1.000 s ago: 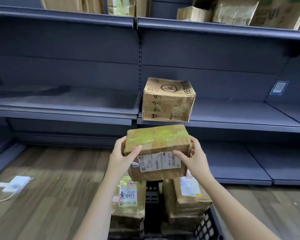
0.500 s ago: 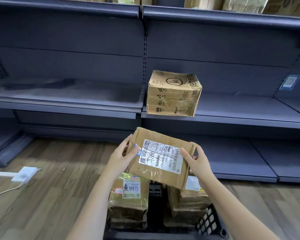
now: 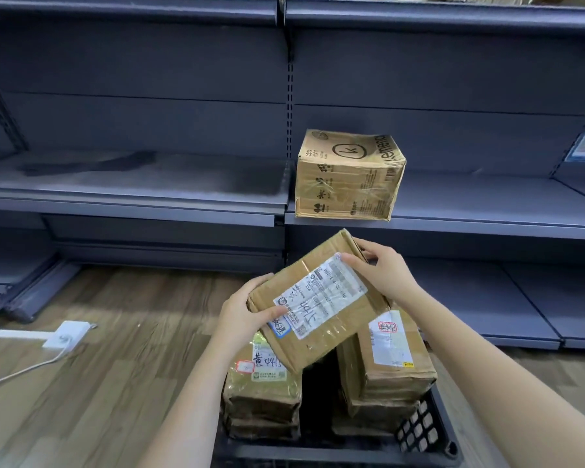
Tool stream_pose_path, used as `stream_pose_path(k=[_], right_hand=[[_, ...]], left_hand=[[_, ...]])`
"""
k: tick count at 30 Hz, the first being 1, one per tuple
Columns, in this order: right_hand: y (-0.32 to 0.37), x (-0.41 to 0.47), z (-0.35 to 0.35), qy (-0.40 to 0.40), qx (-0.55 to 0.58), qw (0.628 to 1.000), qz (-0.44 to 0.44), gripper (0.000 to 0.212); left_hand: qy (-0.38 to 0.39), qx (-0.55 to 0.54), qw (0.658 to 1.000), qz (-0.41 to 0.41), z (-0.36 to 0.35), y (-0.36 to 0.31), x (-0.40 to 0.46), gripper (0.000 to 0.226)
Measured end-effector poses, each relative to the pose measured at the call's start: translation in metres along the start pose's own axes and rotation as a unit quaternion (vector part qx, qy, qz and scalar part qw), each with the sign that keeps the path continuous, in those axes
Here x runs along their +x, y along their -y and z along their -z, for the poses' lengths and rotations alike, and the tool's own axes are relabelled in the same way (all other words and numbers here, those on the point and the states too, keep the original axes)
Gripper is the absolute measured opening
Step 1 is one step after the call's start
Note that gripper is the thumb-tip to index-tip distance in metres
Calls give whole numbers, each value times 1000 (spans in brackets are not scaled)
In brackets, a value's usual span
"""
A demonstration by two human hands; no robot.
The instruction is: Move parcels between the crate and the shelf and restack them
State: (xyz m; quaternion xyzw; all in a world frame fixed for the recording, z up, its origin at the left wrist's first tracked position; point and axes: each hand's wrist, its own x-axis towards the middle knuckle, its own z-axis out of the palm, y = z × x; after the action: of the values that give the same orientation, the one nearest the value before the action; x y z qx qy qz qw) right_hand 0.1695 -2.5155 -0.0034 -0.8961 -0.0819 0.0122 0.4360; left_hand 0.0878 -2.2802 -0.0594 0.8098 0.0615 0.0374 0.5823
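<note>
I judge the shelving barely begun: one carton (image 3: 348,175) stands on the shelf (image 3: 487,214), my left hand (image 3: 247,310) and right hand (image 3: 382,271) grip a labelled parcel (image 3: 318,298) above the crate (image 3: 419,430), where more parcels (image 3: 262,393) wait.

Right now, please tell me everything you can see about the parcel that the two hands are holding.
The parcel is a flat brown cardboard box, wrapped in clear glossy tape, creased at its edges. A white shipping label with print, a barcode and handwritten digits covers its top face, with a small blue-edged sticker at the label's lower left corner. It is held tilted, far right corner highest, above the parcels in the dark crate. The left hand grips its near left corner; the right hand grips its far right edge.
</note>
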Motion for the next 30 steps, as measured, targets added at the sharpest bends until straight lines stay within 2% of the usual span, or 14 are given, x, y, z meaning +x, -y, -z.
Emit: stream_pose_path(k=[3, 5, 6, 8, 9, 10, 11, 14, 16, 18, 19, 22, 24, 30], right_hand=[[12, 3, -5, 43, -82, 996, 10, 76], [16, -5, -15, -21, -181, 983, 31, 87], [18, -14, -22, -56, -172, 983, 23, 90], [16, -30, -39, -27, -1, 998, -50, 81], [14, -36, -51, 18, 109, 990, -91, 66], [11, -40, -62, 52, 188, 973, -122, 49], [7, -41, -72, 63, 218, 965, -136, 39], [0, -39, -87, 61, 248, 957, -139, 32], [-6, -38, -96, 81, 258, 949, -164, 40], [-14, -36, -108, 99, 243, 946, -191, 58], [-17, -36, -114, 106, 229, 947, -197, 60], [-24, -34, -132, 136, 213, 948, -192, 46], [-31, -34, -142, 157, 213, 947, -184, 39], [-48, -31, -166, 189, 197, 945, -178, 43]], left_hand=[[-44, -76, 995, 47, 1, 5, 1, 41], [-71, -113, 988, 77, 3, 8, 3, 36], [-81, -128, 984, 89, 4, 8, 4, 36], [-94, -147, 978, 111, 3, 9, 4, 33], [-95, -143, 978, 121, 4, 11, 4, 29], [-96, -128, 979, 127, 4, 12, 3, 27], [-95, -99, 982, 132, 5, 15, 1, 29], [-77, 52, 985, 145, 13, 23, -3, 39], [-69, 166, 970, 166, 16, 30, -6, 39], [-60, 205, 957, 195, 15, 40, -7, 46], [-56, 211, 953, 210, 14, 44, -7, 51], [-46, 254, 936, 237, 13, 55, -3, 57], [-43, 294, 924, 242, 12, 57, 0, 52], [-29, 359, 896, 260, 9, 67, 2, 45]])
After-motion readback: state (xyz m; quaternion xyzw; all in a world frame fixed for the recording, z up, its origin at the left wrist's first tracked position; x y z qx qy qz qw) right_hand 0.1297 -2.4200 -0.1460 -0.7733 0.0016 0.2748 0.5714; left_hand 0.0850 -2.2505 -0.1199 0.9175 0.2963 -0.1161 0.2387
